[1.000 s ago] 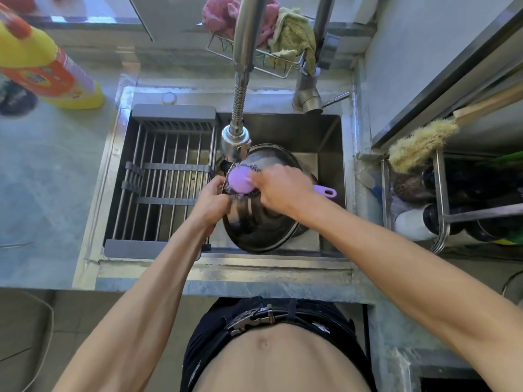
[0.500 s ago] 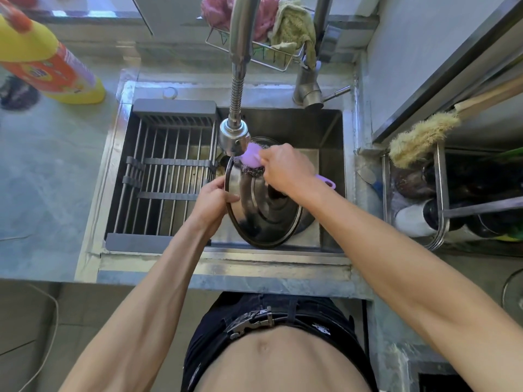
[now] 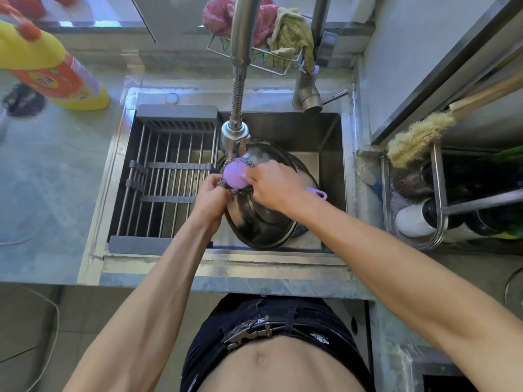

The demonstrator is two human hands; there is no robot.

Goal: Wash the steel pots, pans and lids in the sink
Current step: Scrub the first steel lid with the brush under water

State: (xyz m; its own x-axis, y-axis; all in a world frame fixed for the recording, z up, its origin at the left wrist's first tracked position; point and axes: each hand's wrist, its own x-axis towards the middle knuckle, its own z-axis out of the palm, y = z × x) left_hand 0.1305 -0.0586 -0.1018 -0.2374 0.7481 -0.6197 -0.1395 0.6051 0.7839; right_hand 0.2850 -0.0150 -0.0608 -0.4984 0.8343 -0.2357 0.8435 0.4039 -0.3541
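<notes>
A round steel lid (image 3: 264, 222) stands tilted on edge in the sink (image 3: 331, 142), under the faucet head (image 3: 235, 137). My left hand (image 3: 210, 198) grips the lid's left rim. My right hand (image 3: 276, 188) holds a purple-handled steel wool scrubber (image 3: 236, 175) and presses it on the lid's upper left part, close to the left hand. The scrubber's handle end (image 3: 318, 192) sticks out past my right wrist. What lies beneath the lid is hidden.
A slatted drain rack (image 3: 167, 176) covers the sink's left half. A yellow detergent bottle (image 3: 53, 63) stands on the left counter. Cloths hang in a wire basket (image 3: 266, 38) behind the faucet. A brush (image 3: 416, 137) and bottles fill a caddy (image 3: 438, 210) at the right.
The scrubber moved from the lid's top edge down and left, back toward my left hand. The lid tipped a little, showing more of its face. The left hand kept its grip on the rim.
</notes>
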